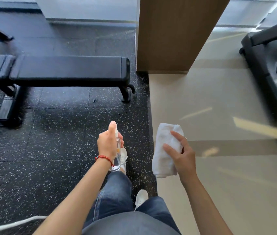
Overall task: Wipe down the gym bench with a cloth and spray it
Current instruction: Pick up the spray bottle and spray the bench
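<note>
Your left hand (108, 144) grips a small clear spray bottle (116, 156) upright, forefinger resting on its top. Your right hand (182, 156) clutches a folded white cloth (165, 150), fingers spread across it. Neither touches the bench (70, 69), which stands well ahead of the bottle and to its left, a long black padded seat on speckled rubber flooring (49, 141). Right of the bench rises a wooden pillar (173, 31); beyond that, pale tile and a treadmill (273, 65).

Head-height view, forward and downward.
</note>
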Tool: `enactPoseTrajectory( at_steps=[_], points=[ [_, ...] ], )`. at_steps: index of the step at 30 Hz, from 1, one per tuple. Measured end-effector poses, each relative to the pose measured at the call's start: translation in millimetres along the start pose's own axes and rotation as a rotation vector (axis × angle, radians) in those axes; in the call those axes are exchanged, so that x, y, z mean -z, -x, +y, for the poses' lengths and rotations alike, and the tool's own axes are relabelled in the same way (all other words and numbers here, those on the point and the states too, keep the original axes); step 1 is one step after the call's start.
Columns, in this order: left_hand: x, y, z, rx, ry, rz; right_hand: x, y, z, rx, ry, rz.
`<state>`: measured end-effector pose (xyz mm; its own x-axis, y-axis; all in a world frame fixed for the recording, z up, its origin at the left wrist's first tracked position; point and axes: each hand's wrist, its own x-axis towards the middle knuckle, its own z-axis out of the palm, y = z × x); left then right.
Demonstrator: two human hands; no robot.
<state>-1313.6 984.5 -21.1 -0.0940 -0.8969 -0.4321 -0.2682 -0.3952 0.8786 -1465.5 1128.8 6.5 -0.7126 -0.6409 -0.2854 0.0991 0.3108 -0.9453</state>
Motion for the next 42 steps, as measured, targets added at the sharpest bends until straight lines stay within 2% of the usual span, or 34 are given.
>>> enactPoseTrajectory(
  at_steps=[9,14,31,42],
  points=[
    [-6.5,-152.1,80.6,-0.032,-0.043,0.025,-87.7,-132.2,-55.3,0.024,-0.018,0.007],
    [-8.4,-208.0,117.0,0.022,-0.032,0.099,-126.8,-189.6,-81.3,-0.006,-0.065,-0.056],
    [-88.5,-389.7,192.0,0.199,-0.073,0.309,-192.1,-462.1,-152.6,-0.027,0.038,-0.297],
    [-114.0,-457.1,201.1,0.364,-0.02,0.407,-217.8,-529.5,-162.4,-0.126,0.092,-0.384]
  ],
)
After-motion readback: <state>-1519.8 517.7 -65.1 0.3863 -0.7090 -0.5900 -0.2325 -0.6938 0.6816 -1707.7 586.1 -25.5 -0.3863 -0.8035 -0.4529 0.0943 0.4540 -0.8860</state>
